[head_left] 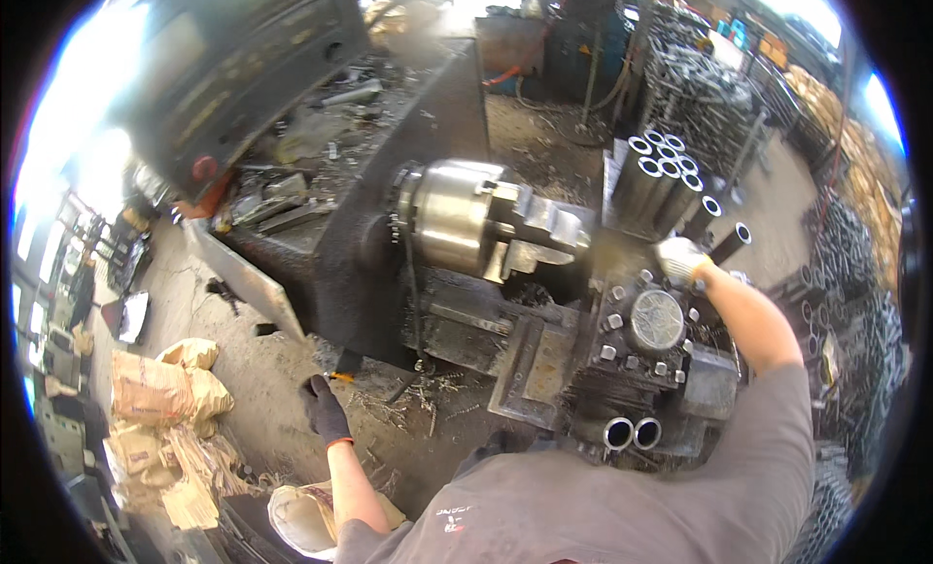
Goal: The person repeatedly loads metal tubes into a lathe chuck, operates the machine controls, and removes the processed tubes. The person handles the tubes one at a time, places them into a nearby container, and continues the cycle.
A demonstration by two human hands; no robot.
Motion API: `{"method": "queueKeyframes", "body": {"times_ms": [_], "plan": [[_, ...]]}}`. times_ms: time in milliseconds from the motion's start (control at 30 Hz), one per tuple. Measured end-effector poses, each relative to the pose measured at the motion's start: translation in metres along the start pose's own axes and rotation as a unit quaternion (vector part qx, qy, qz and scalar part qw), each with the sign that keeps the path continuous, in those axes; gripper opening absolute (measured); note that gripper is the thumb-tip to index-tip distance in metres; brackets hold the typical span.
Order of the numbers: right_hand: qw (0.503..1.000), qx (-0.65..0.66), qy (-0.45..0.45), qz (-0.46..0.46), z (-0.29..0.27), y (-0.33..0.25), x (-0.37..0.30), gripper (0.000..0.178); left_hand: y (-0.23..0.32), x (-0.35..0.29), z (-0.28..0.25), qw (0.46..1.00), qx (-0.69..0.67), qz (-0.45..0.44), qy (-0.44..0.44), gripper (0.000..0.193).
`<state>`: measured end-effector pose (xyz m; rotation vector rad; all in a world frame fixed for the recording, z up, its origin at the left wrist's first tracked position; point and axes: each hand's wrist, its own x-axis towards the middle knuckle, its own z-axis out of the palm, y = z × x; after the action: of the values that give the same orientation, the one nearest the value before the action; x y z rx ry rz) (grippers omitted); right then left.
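Observation:
My left hand [326, 410], in a dark glove with a red cuff, hangs low on the left, beside the lathe bed. Its fingers point forward and look loosely apart, with nothing plainly in them; a small orange-tipped item [340, 377] shows next to the fingertips. Reaching across to the far side of the tool post [658, 319], my right hand [682, 261] wears a white glove. Its fingers are curled, and what they grip, if anything, is hidden. The lathe chuck [455, 217], bright metal with stepped jaws, faces the tool post. No workpiece is visible between the jaws.
Several steel tubes [666, 166] stand upright beyond the tool post. Two short tubes [632, 434] lie at its near side. Metal shavings [428, 399] litter the floor below the bed. Paper sacks [165, 389] are on the left, and metal parts [855, 370] are piled at the right.

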<state>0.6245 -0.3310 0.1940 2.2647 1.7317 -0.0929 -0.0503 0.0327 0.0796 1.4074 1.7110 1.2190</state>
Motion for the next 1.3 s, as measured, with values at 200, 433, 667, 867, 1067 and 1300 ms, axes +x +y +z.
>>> {"method": "queueKeyframes", "body": {"times_ms": [200, 433, 667, 867, 1067, 1300], "plan": [[0.832, 0.301, 0.306, 0.351, -0.071, -0.026, -0.089, 0.034, 0.240, 0.046, 0.010, 0.795, 0.104, 0.583, 0.133, 0.032], [0.547, 0.608, 0.550, 0.169, -0.156, -0.118, -0.179, 0.037, 0.410, 0.167, 0.094, 0.831, 0.392, 0.393, -0.034, 0.080], [0.671, 0.533, 0.506, -0.096, -0.207, -0.242, -0.218, 0.030, 0.353, 0.029, 0.053, 0.814, 0.016, 0.563, -0.146, 0.045], [0.768, 0.523, 0.280, -0.242, -0.188, -0.307, -0.200, 0.035, 0.250, -0.184, -0.040, 0.705, -0.156, 0.285, -0.630, 0.077], [0.701, 0.630, 0.152, -0.298, -0.101, -0.376, -0.164, 0.034, 0.148, -0.273, -0.076, 0.775, 0.009, 0.292, -0.560, 0.068], [0.705, 0.652, 0.065, -0.272, -0.067, -0.460, -0.153, 0.049, -0.140, -0.297, -0.194, 0.806, 0.405, -0.043, -0.430, 0.050]]}}
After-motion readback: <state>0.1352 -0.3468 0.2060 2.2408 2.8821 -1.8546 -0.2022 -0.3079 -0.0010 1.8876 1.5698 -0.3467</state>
